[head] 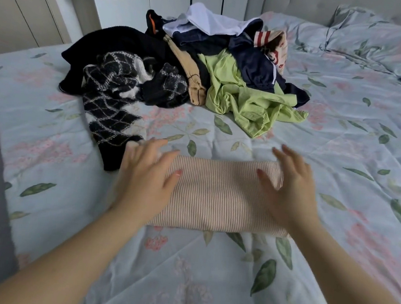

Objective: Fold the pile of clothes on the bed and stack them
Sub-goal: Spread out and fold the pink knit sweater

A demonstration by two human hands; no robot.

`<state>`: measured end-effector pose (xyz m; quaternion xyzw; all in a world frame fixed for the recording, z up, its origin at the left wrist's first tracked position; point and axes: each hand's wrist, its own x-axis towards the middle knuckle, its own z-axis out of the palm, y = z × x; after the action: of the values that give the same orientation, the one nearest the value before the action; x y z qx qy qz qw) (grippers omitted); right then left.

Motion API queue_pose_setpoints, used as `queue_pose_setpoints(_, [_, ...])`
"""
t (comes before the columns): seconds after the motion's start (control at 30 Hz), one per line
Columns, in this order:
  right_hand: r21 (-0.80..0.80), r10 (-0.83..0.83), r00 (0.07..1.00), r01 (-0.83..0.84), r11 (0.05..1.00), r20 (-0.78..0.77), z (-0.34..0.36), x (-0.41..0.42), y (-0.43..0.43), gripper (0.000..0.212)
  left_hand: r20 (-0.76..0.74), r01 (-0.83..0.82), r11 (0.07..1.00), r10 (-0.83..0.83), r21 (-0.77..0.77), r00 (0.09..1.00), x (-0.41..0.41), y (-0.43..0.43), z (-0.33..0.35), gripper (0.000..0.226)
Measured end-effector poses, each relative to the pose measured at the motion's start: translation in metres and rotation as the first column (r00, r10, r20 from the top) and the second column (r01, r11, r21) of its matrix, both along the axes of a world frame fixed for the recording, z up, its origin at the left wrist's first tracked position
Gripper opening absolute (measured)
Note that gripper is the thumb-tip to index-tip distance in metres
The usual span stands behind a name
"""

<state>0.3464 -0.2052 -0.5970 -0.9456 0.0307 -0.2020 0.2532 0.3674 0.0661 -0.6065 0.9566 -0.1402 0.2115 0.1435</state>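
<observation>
Found ribbed pink top (217, 194) folded into a flat rectangle toward near edge of bed (345, 150). Judged soft, light and limp; likely to sag and unfold unless lifted from under both short ends. Saw left hand (143, 180) and right hand (288, 193) over those ends, fingers spread straight, gripping nothing; contact blurred, cannot tell. Logged unfolded pile (183, 63) beyond, toward left edge.

Reaching forward and down with both bare arms, left forearm (59, 260) and right forearm (357, 282) coming in from the lower corners. Holding left hand (143, 178) and right hand (290, 193) palm-down, level and apart, fingers spread and almost straight, thumbs angled inward, gripping nothing. Slightly blurred at the fingertips.
</observation>
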Motion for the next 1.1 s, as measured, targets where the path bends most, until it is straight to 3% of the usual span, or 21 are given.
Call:
queue_pose_setpoints(0.1, [-0.146,0.229,0.949,-0.263,0.954,-0.218,-0.005,-0.012,0.030,0.070,-0.135,0.183,0.980,-0.171,0.079,0.976,-0.017,-0.031,-0.011,0.046])
queue_pose_setpoints(0.2, [-0.244,0.290,0.876,-0.400,0.883,-0.386,-0.026,-0.019,0.041,0.065,-0.274,0.179,0.963,-0.120,0.202,0.954,-0.026,-0.043,-0.033,0.052])
queue_pose_setpoints(0.33, [-0.256,0.253,0.860,-0.392,0.884,-0.443,-0.036,-0.017,0.040,0.064,-0.331,0.130,0.961,-0.044,0.243,0.943,-0.024,-0.042,-0.042,0.053])
queue_pose_setpoints(0.63, [-0.235,0.171,0.872,-0.304,0.923,-0.458,-0.035,-0.015,0.029,0.086,-0.477,-0.039,0.993,0.089,0.113,0.875,-0.011,-0.024,-0.037,0.053])
queue_pose_setpoints(0.93, [-0.275,-0.005,0.856,-0.160,0.948,-0.517,-0.034,-0.006,0.009,0.065,-0.451,-0.148,0.977,0.203,0.154,0.869,-0.012,-0.023,-0.036,0.056])
queue_pose_setpoints(1.03, [-0.340,-0.033,0.908,-0.122,0.932,-0.417,-0.033,-0.007,0.016,0.065,-0.316,-0.102,0.966,0.176,0.238,0.932,-0.018,-0.027,-0.029,0.054])
queue_pose_setpoints(1.1, [-0.382,0.037,0.953,-0.156,0.911,-0.300,-0.029,-0.008,0.026,0.063,-0.206,-0.009,0.965,0.065,0.261,0.976,-0.024,-0.035,-0.023,0.056])
